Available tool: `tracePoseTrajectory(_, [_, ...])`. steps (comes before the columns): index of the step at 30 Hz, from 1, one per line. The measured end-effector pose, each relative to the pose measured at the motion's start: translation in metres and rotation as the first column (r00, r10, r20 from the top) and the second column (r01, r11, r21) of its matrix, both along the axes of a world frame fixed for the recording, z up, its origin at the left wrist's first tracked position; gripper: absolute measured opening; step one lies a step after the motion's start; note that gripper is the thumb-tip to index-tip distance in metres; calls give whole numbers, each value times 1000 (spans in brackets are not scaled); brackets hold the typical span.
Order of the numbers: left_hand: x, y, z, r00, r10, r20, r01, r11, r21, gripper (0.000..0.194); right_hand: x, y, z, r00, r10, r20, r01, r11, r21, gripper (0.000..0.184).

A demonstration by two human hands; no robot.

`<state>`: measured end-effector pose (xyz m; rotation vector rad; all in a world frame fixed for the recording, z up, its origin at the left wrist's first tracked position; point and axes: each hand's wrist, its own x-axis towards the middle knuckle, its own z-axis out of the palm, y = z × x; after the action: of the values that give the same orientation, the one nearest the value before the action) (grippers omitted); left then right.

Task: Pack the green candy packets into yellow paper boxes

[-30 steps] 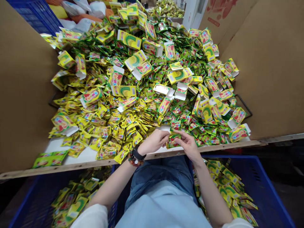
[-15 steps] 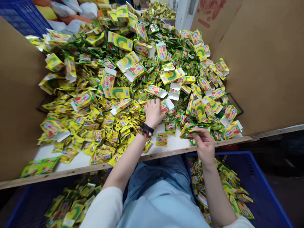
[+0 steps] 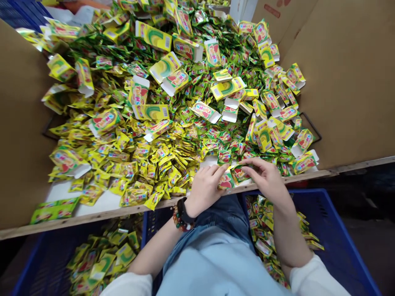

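And now the left hand [image 3: 203, 190] and right hand [image 3: 267, 179] have come back together at the table's near edge [image 3: 92, 216], pinching a green sachet [image 3: 226, 181] and another sachet [image 3: 240, 173], just above the blue crate [image 3: 335, 234], with the sachet heap [image 3: 148, 152] spreading far.

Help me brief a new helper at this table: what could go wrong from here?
The right hand pinches a sachet close to the wooden edge, so sachets could slip into the blue crate below and mix with those there. The beaded bracelet by the left hand might snag loose sachets. The open carton in the heap could get crushed.
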<state>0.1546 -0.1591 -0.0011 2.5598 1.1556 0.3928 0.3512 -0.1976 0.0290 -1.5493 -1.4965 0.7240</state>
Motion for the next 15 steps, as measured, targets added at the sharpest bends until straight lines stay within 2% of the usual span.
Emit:
tracePoseTrajectory(4, [5,-14,-15,979,65,192,-52,996,-69,59,-32,-13,-3,970,-129,206,93,980,177,19])
tracePoseTrajectory(7, [11,-26,-31,909,146,390,-125,989,-78,54,-49,-21,-12,923,-293,249,216,931,292,18])
tracePoseTrajectory(9, [14,-32,-40,861,178,476,-173,983,-54,53,-54,-26,-19,899,-339,277,239,910,337,12])
tracePoseTrajectory(10, [15,-34,-44,847,183,499,-186,982,-45,53,-55,-28,-21,905,-311,291,212,921,326,13])
tracePoseTrajectory(12, [15,-37,-50,838,182,514,-184,982,-46,54,-53,-32,-26,941,-168,292,99,966,237,24])
tracePoseTrajectory(14, [13,-39,-56,839,175,515,-165,984,-65,58,-51,-35,-31,973,-28,227,-8,987,157,30])
tracePoseTrajectory(15, [12,-40,-60,837,181,516,-167,983,-74,61,-50,-37,-35,986,-15,164,-11,988,157,31])
